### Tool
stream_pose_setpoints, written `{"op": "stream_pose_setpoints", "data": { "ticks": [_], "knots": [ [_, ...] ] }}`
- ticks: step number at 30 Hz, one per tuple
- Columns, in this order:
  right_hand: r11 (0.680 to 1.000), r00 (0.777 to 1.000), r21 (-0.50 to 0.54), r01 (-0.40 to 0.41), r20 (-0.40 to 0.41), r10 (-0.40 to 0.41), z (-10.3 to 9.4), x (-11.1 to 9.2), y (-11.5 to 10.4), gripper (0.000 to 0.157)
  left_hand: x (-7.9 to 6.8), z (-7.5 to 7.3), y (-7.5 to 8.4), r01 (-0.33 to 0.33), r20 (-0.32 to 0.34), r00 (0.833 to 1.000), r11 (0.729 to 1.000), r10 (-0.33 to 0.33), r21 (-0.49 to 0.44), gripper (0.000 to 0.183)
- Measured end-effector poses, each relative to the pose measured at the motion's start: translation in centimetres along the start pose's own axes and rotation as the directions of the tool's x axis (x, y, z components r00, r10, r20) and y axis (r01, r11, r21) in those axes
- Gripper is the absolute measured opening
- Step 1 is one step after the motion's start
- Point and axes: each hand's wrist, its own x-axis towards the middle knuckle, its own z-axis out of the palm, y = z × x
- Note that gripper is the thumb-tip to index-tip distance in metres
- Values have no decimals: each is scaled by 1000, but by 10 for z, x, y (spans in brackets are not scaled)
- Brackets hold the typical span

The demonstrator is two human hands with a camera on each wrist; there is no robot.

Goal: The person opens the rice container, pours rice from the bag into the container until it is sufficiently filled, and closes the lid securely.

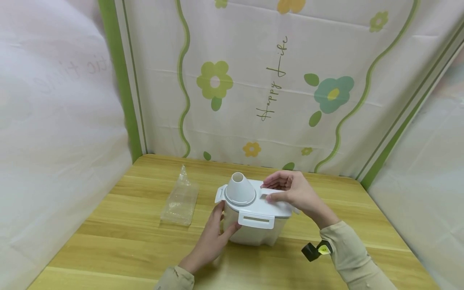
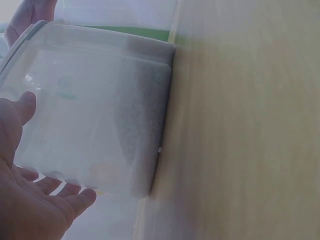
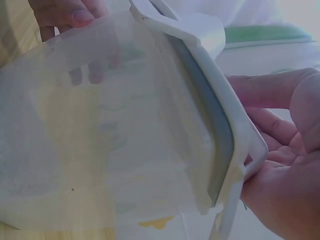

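One tub (image 1: 251, 235), lower centre: the left hand (image 1: 210, 238) grips its side, the right hand (image 1: 296, 191) pinches the handle (image 1: 272, 192). It looks light, stiff, perhaps slick; best steadied by its sides.

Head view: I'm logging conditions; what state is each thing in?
Translucent plastic container, upright
White plastic lid, on the container
White slotted plastic latches, flared outward
White plastic cone, narrow end up
Clear plastic bag, creased, apparently empty
Right hand, gripping the white handle
Left hand, holding the container

passage: tabletop (image 1: 123, 225) left of bag (image 1: 180, 205) | obstacles: container (image 1: 257, 234) right, curtain (image 1: 235, 129) behind
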Motion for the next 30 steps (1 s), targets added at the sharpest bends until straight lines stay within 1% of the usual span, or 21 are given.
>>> {"op": "stream_pose_setpoints", "data": {
  "ticks": [4, 9, 14, 15, 19, 23, 27, 30],
  "knots": [
    [1000, 1000, 4, -1, 1, 1, -1, 0, -1, 39, 1, 1, 0, 0, -2, 1000, 1000, 0, -3, 74],
    [1000, 1000, 5, 8, 14, -8, -1, 1, 2, 40, 0, -1, 0, -26, -1, 1000, 1000, 26, 0, 73],
    [1000, 1000, 15, 17, 18, -18, -1, 0, 5, 40, -1, -2, 0, -24, 11, 1000, 1000, 24, 1, 71],
    [1000, 1000, 13, 20, 15, -20, -1, 0, 5, 39, -1, -2, 0, -23, 13, 1000, 1000, 23, 2, 71],
    [1000, 1000, -7, 26, 7, -26, -1, 0, 5, 26, -1, -1, -1, -18, 16, 1000, 1000, 18, 12, 72],
    [1000, 1000, -24, -3, 20, 3, 0, 3, 4, 25, -1, 0, -2, -22, 11, 1000, 1000, 22, 21, 73],
    [999, 998, 11, -53, 28, 52, 0, 4, 2, 25, -2, 0, -2, -32, -1, 999, 999, 32, 16, 73],
    [998, 998, 28, -62, 21, 62, 0, 2, 2, 24, -2, 0, -1, -35, -2, 999, 999, 35, 10, 72]
  ]
}}
